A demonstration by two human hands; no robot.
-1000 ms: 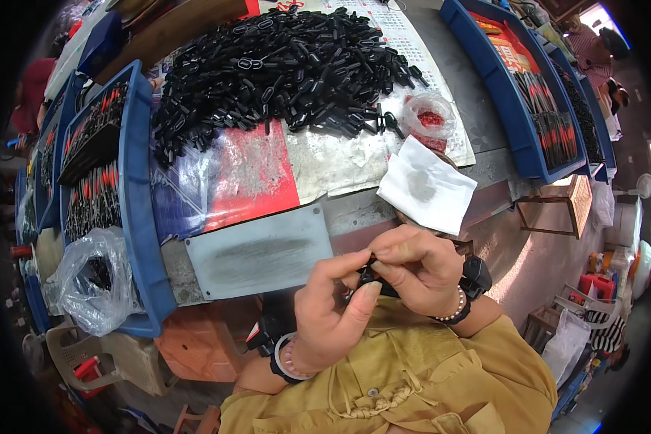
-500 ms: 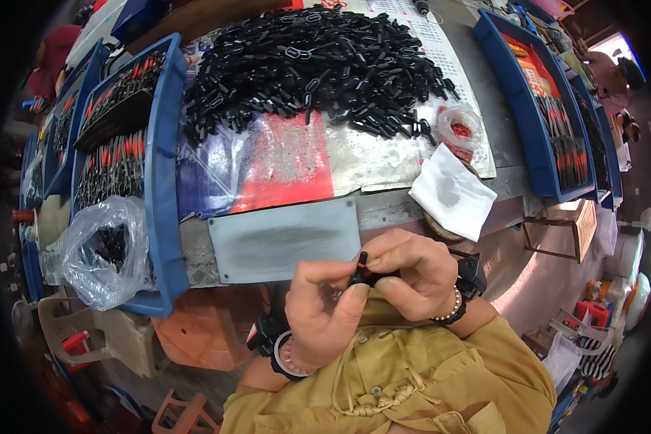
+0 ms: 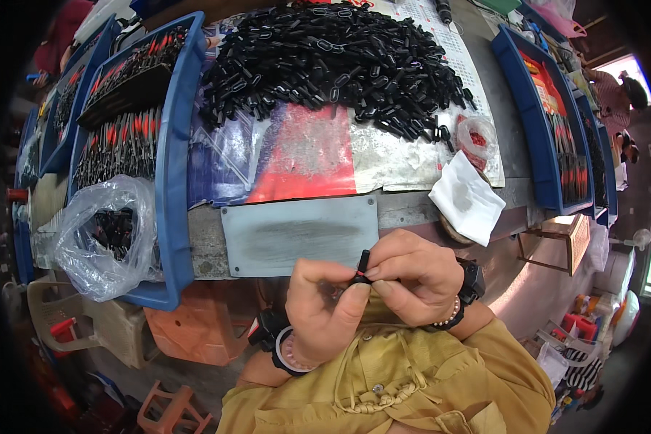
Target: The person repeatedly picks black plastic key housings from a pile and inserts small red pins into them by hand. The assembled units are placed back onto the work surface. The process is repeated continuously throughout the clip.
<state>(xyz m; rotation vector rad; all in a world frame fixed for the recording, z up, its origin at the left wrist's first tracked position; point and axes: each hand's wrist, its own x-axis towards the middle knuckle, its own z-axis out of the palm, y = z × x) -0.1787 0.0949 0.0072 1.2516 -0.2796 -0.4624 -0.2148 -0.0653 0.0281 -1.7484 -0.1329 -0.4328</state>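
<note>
In front of my chest I hold a small black plastic part (image 3: 364,260) with a short stem pointing up and a bit of red at its base. My left hand (image 3: 324,307) pinches its lower end between thumb and forefinger. From the other side, my right hand (image 3: 418,281) has thumb and fingertips closed against the part near the red bit; whether something else tiny sits between them is hidden. Beyond my hands, a big pile of similar black parts (image 3: 325,65), some showing an oblong ring, covers the far table.
A grey plate (image 3: 300,235) lies at the table's near edge. White cloth (image 3: 467,199) and a clear bag of red bits (image 3: 476,137) are to its right. Blue trays (image 3: 175,166) of black-and-red pieces flank the pile, one holding a plastic bag (image 3: 105,239). Stools (image 3: 173,412) stand below.
More of the black part's stem now shows above my fingers, standing more upright. A dark piece seen between my right fingers no longer shows. The whole view has shifted slightly.
</note>
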